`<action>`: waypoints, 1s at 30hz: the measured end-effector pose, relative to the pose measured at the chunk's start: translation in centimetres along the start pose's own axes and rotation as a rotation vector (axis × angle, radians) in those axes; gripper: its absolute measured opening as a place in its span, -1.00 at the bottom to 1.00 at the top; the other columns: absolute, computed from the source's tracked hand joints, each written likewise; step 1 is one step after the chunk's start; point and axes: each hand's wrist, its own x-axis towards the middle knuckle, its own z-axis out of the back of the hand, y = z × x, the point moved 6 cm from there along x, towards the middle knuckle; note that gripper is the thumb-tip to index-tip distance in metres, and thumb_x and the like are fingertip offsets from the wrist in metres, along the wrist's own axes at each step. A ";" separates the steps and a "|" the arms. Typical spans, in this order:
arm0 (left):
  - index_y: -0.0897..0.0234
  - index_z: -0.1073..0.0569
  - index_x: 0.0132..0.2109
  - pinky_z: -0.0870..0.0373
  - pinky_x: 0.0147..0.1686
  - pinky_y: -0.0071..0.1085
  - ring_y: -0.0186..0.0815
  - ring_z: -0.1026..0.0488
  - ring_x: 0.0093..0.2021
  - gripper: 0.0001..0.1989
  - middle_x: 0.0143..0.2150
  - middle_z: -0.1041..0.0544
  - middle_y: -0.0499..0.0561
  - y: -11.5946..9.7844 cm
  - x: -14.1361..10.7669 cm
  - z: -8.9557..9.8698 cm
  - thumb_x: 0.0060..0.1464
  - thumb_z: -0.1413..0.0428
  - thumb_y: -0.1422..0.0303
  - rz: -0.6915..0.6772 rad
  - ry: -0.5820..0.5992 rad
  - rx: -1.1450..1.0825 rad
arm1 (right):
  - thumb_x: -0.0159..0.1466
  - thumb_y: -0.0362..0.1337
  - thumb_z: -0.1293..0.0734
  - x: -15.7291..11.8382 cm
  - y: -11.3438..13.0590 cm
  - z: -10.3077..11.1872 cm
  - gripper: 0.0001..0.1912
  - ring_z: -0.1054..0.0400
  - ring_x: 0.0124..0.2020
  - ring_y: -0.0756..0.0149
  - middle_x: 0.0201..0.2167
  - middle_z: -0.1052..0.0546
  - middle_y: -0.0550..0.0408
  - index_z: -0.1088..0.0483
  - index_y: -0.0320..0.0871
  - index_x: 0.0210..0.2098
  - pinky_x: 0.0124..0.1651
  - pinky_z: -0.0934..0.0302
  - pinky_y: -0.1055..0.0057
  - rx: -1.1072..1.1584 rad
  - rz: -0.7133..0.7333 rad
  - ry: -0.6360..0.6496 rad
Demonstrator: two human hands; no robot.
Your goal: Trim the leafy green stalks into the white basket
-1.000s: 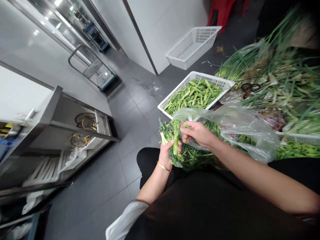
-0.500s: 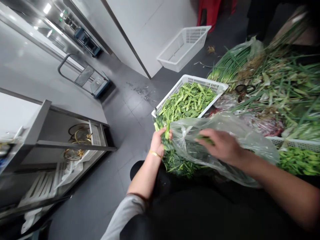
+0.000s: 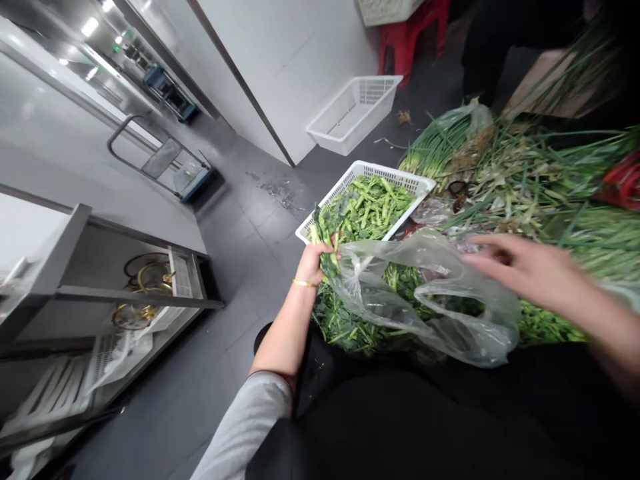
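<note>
My left hand (image 3: 313, 261) grips a bunch of leafy green vegetable stems (image 3: 324, 233) just beside the rim of a white plastic basket (image 3: 395, 172), which is heaped with cut green stalks (image 3: 367, 207). A gold bangle (image 3: 305, 283) circles that wrist. Below lies a pile of dark leafy greens (image 3: 345, 327), partly under a clear plastic bag (image 3: 450, 313). My right hand (image 3: 525, 267), blurred and with fingers apart, holds nothing and hovers above the bag's far edge, near a heap of spring onions (image 3: 520, 180).
A second white basket (image 3: 353, 113) stands on the grey tile floor near a white wall. A red stool (image 3: 410, 40) is behind it. To the left are a steel shelf rack (image 3: 100, 293) and a wheeled trolley (image 3: 160, 160). A person's dark-clothed legs (image 3: 510, 47) stand at the top right.
My right hand has moved right, away from the bag, and its fingers have spread. My left hand has shifted up towards the basket with the stems. The view has turned slightly.
</note>
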 end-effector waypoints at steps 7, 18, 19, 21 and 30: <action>0.42 -0.47 -0.30 -0.40 -0.41 -0.41 -0.33 -0.46 -0.49 -0.70 -0.45 -0.50 0.04 3.8 -11.3 0.5 -0.21 -0.30 0.35 -0.027 0.047 0.027 | 0.19 -0.02 -0.28 0.3 21.1 -11.1 -0.68 -0.33 -0.61 0.32 -0.69 -0.42 0.13 -0.40 -0.15 -0.49 -0.50 -0.23 0.41 0.664 0.125 0.377; 0.39 -0.49 -0.33 -0.35 -0.43 -0.42 -0.40 -0.38 -0.53 -0.66 -0.52 -0.45 -0.04 3.8 -16.2 8.4 -0.24 -0.35 0.26 -0.301 -0.256 0.016 | 0.22 -0.01 -0.27 -7.6 25.8 -11.6 -0.64 -0.38 -0.52 0.25 -0.63 -0.46 0.08 -0.40 -0.12 -0.56 -0.43 -0.24 0.39 0.361 0.391 0.303; 0.38 -0.50 -0.35 -0.33 -0.42 -0.44 -0.41 -0.37 -0.51 -0.68 -0.51 -0.46 -0.05 3.6 -16.8 8.1 -0.25 -0.35 0.27 -0.341 -0.249 0.068 | 0.16 0.03 -0.31 -6.4 25.5 -12.0 -0.59 -0.35 -0.57 0.25 -0.69 -0.42 0.08 -0.35 -0.12 -0.64 -0.48 -0.21 0.39 0.299 0.277 0.305; 0.37 -0.52 -0.35 -0.34 -0.39 -0.45 -0.39 -0.38 -0.47 -0.69 -0.46 -0.48 -0.03 3.8 -17.6 7.4 -0.25 -0.35 0.28 -0.354 -0.192 0.085 | 0.09 0.08 -0.35 -4.6 25.4 -13.1 -0.54 -0.32 -0.61 0.27 -0.72 -0.40 0.06 -0.30 -0.13 -0.72 -0.51 -0.19 0.39 0.317 0.163 0.373; 0.39 -0.45 -0.20 -0.32 -0.47 -0.45 -0.38 -0.41 -0.52 -0.60 -0.46 -0.50 -0.01 6.3 -16.7 8.9 -0.28 -0.28 0.39 -0.212 -0.248 -0.262 | 0.19 -0.16 -0.24 -9.0 26.8 -13.0 -0.73 -0.37 -0.54 0.27 -0.52 -0.53 -0.06 -0.44 -0.19 -0.49 -0.46 -0.17 0.40 0.167 0.384 0.320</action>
